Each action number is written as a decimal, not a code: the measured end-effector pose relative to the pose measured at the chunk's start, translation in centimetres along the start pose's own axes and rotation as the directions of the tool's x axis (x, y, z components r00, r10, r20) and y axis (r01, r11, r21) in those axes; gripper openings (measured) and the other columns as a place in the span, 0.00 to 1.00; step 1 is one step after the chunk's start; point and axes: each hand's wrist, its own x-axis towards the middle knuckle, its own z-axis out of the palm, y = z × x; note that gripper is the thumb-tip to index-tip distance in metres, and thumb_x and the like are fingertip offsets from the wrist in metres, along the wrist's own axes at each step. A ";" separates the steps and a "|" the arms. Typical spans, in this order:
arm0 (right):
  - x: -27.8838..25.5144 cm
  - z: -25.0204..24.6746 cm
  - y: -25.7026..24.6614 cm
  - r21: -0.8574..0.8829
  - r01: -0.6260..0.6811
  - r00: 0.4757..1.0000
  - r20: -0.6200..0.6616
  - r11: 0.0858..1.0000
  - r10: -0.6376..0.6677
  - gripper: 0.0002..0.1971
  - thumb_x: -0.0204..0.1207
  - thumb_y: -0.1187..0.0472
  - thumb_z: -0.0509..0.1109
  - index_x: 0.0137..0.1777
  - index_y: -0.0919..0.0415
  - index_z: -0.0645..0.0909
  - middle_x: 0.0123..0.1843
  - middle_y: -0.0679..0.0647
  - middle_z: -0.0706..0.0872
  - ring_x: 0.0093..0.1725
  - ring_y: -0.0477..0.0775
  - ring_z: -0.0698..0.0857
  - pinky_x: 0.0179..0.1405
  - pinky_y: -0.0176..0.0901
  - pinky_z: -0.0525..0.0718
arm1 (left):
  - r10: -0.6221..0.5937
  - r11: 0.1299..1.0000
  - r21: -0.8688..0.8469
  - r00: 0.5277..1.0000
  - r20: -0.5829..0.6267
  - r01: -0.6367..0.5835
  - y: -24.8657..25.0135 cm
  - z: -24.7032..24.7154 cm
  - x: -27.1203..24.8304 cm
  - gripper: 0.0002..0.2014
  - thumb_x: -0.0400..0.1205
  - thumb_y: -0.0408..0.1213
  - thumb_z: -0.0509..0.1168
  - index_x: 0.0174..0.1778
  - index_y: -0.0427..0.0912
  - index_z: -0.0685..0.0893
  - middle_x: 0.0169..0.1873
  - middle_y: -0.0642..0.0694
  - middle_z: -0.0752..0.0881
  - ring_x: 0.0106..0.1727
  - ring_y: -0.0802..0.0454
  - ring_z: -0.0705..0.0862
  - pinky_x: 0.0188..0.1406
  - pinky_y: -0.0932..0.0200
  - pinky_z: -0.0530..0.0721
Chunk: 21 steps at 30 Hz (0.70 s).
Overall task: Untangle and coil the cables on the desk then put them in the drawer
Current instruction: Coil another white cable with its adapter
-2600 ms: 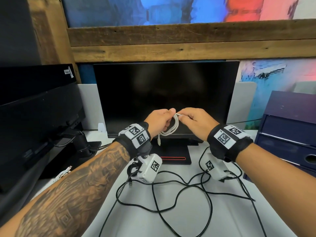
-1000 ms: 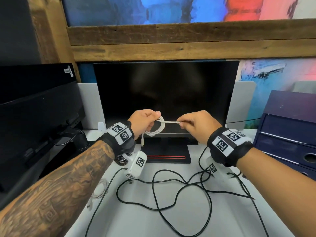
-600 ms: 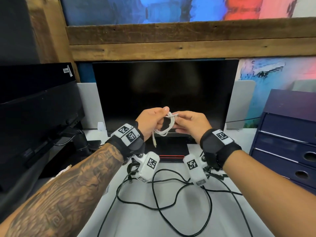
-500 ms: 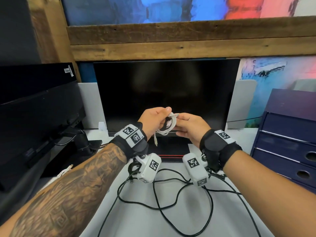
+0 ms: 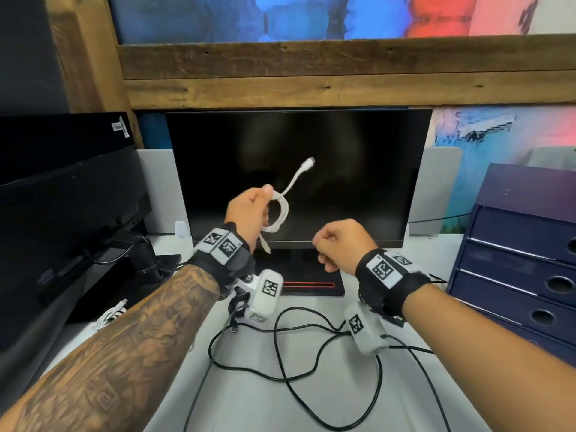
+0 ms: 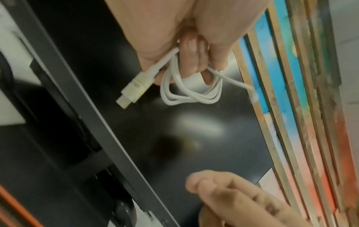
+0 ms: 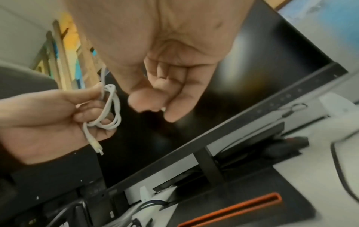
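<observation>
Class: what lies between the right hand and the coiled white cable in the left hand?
Nothing: head view shows only dark monitor screen behind the gap between right hand and white cable.

Dark monitor (image 5: 296,169) behind; second monitor (image 5: 62,194) left.

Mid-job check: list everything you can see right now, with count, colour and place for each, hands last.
white cable: one, white, coiled, held up before the centre monitor
second white cable: one, white, bundled on the desk's left edge
black cable: count unclear, black, loose tangle on the desk
desk: one, light grey
centre monitor: one, black, screen off
left monitor: one, black, far left
drawer unit: one, dark blue, right, drawers closed
left hand: grip around the white coil
right hand: fingers curled, holding nothing, apart from the coil
</observation>
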 end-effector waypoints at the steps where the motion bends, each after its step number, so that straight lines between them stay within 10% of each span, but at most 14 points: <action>1: -0.2 0.1 0.2 0.031 0.012 1.000 0.007 0.999 -0.012 0.06 0.83 0.60 0.69 0.49 0.60 0.86 0.31 0.57 0.87 0.25 0.50 0.84 0.30 0.44 0.88 | 0.001 1.000 -0.006 1.000 -0.005 -0.001 0.0 -0.4 0.4 0.15 0.87 0.46 0.64 0.37 0.46 0.87 0.20 0.56 0.74 0.24 0.57 0.72 0.31 0.57 0.75; 5: 0.8 0.8 -0.6 0.260 0.077 0.997 -0.045 0.963 -0.067 0.22 0.80 0.51 0.75 0.70 0.50 0.74 0.38 0.55 0.83 0.33 0.51 0.84 0.33 0.50 0.88 | -0.006 1.000 -0.015 0.997 0.076 0.008 0.1 0.2 -0.4 0.15 0.87 0.44 0.64 0.41 0.39 0.87 0.20 0.55 0.71 0.22 0.58 0.69 0.28 0.58 0.72; 11: 2.6 0.7 -0.7 -0.043 0.275 0.894 -0.356 0.961 -0.271 0.27 0.78 0.51 0.75 0.76 0.43 0.72 0.39 0.48 0.83 0.36 0.49 0.84 0.45 0.53 0.88 | -0.012 1.000 -0.015 0.995 0.099 0.013 -0.3 0.9 -1.0 0.15 0.87 0.44 0.65 0.43 0.37 0.88 0.20 0.54 0.70 0.22 0.58 0.68 0.24 0.62 0.70; 14: 2.6 0.2 -0.1 0.100 0.335 0.845 -0.472 0.937 -0.251 0.34 0.79 0.56 0.76 0.82 0.45 0.66 0.44 0.47 0.84 0.35 0.45 0.84 0.44 0.39 0.87 | -0.027 0.999 -0.029 0.995 0.099 0.030 -0.4 0.7 -1.0 0.15 0.87 0.44 0.65 0.37 0.41 0.87 0.19 0.56 0.69 0.21 0.58 0.67 0.25 0.61 0.69; 17: 2.4 0.2 0.2 -0.036 0.378 0.825 -0.439 0.925 -0.355 0.16 0.80 0.58 0.74 0.67 0.49 0.83 0.43 0.46 0.84 0.35 0.41 0.81 0.42 0.36 0.83 | -0.056 0.996 -0.067 0.990 0.127 0.065 -0.2 0.9 -1.2 0.16 0.87 0.43 0.65 0.33 0.44 0.84 0.18 0.56 0.68 0.21 0.58 0.65 0.25 0.62 0.68; 21: 2.3 1.1 0.5 0.095 0.242 0.953 -0.210 0.966 -0.218 0.08 0.82 0.55 0.72 0.55 0.53 0.91 0.44 0.49 0.92 0.46 0.51 0.90 0.50 0.49 0.91 | -0.052 0.993 -0.095 0.977 0.208 0.073 0.6 1.7 -1.6 0.15 0.87 0.43 0.65 0.39 0.40 0.87 0.19 0.55 0.73 0.22 0.57 0.71 0.27 0.60 0.73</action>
